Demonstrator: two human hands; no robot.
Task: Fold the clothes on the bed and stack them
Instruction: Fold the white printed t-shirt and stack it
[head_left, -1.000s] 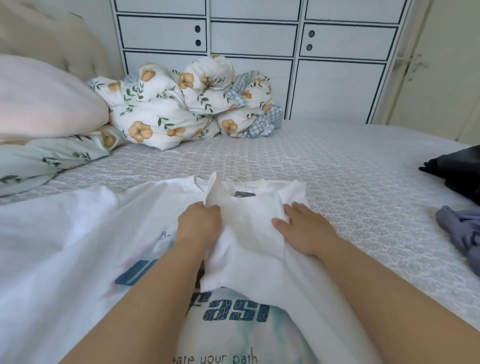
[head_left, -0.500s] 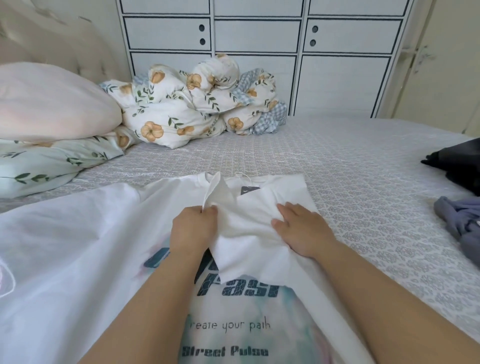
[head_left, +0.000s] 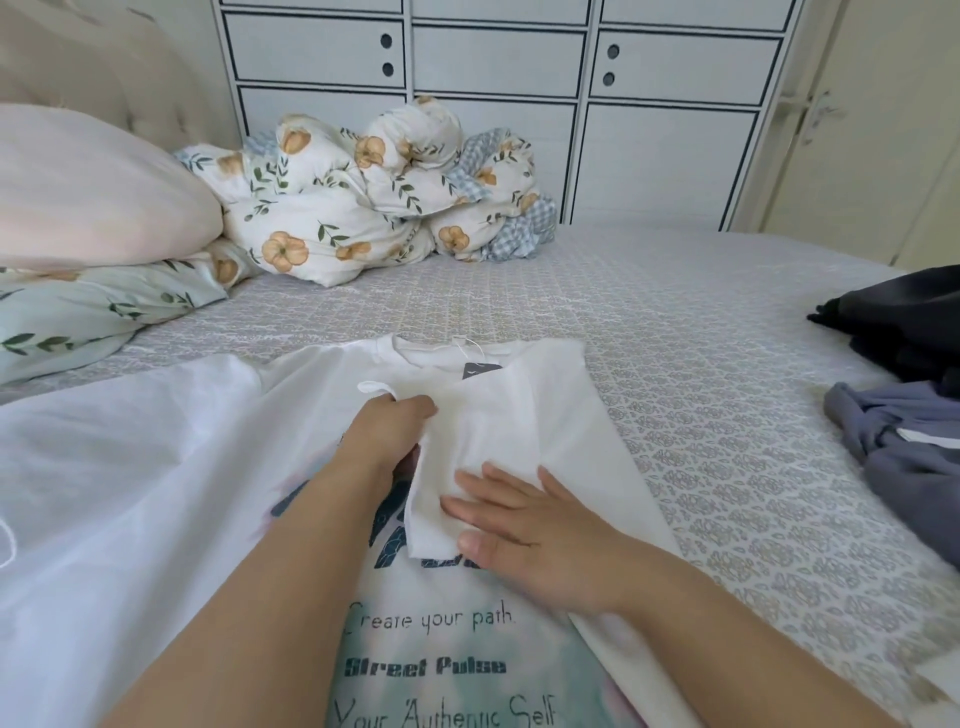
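Observation:
A white T-shirt (head_left: 171, 499) with a teal print and lettering lies spread on the bed in front of me, collar pointing away. Its right sleeve (head_left: 483, 441) is folded inward over the chest. My left hand (head_left: 387, 436) grips the sleeve's upper edge with curled fingers. My right hand (head_left: 524, 525) lies flat on the folded sleeve with fingers straight, pressing it down. A crumpled blue-grey garment (head_left: 904, 457) and a dark garment (head_left: 904, 322) lie at the right edge of the bed.
A bunched floral duvet (head_left: 363, 197) sits at the far side of the patterned bedspread (head_left: 675, 332). Pillows (head_left: 88, 208) are stacked at the left by the headboard. White cabinet doors (head_left: 665, 104) stand behind the bed.
My right hand slid down toward me and now lies flat lower on the sleeve. My left hand pulled the sleeve edge down flatter. The view tilted down, showing more of the print.

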